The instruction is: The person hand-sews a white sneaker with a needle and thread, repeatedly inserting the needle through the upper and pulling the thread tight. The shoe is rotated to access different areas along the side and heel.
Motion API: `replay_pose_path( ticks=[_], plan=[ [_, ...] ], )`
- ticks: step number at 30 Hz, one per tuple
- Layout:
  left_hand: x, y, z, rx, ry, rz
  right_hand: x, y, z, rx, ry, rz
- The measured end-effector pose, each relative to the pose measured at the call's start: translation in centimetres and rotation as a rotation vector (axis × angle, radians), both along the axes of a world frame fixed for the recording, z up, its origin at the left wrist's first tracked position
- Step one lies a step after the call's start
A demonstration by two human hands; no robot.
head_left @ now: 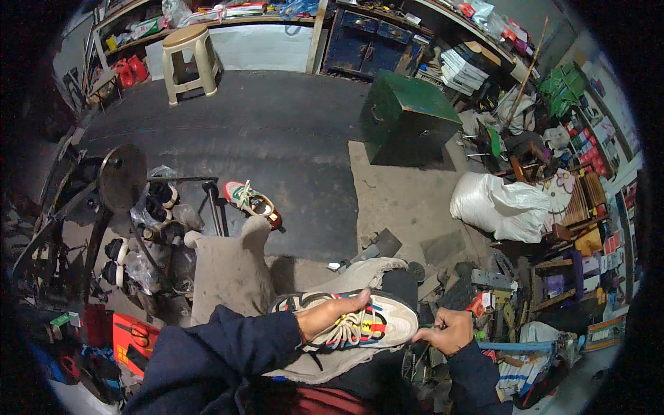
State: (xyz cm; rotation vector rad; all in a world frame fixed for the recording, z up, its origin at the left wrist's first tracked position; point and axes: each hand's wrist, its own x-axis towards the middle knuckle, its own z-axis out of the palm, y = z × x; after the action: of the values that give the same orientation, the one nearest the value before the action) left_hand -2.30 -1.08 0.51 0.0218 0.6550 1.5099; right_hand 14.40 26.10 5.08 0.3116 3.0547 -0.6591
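Observation:
A cream sneaker [398, 319] with laces and red, yellow and blue side patches lies across my lap on a grey cloth [315, 370], toe to the right. My left hand [325, 317] grips it around the middle, thumb stretched along the upper; its other fingers are mostly hidden. At the toe's right side is my right hand [449, 332], fingers curled and thumb tip close to the sole edge. Anything pinched in those fingers is too small to make out. Another sneaker [250, 200], red, green and white, rests on the floor ahead, left of centre.
A round-topped metal stand [124, 178] rises at the left beside bagged shoes [149, 266]. Ahead are a plastic stool [190, 62] and a green box [411, 117]. To the right, a white sack [501, 207] stands near scattered tools [494, 279]. An orange box [131, 339] sits lower left.

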Motion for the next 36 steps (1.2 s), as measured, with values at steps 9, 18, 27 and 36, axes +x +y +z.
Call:
replay_pose_path(
  ticks=[9, 18, 27, 36],
  plan=[
    [0.5, -0.6, -0.3, -0.111, -0.077, 0.084, 5.0, 0.1, 0.0, -1.153, 0.177, -0.364],
    [0.5, -1.1, 0.1, -0.239, 0.003, 0.131, 3.7, -1.0, 1.1, -1.566, 0.535, 0.089],
    [0.5, -2.2, 0.2, -0.25, 0.216, 0.033, 4.5, -4.8, -2.5, -0.864, 0.592, -0.44],
    [1.2, -12.2, 7.1, -0.49, 1.395, 0.066, 0.2, -7.4, -1.9, -0.789, 0.46, -0.359]
  ],
)
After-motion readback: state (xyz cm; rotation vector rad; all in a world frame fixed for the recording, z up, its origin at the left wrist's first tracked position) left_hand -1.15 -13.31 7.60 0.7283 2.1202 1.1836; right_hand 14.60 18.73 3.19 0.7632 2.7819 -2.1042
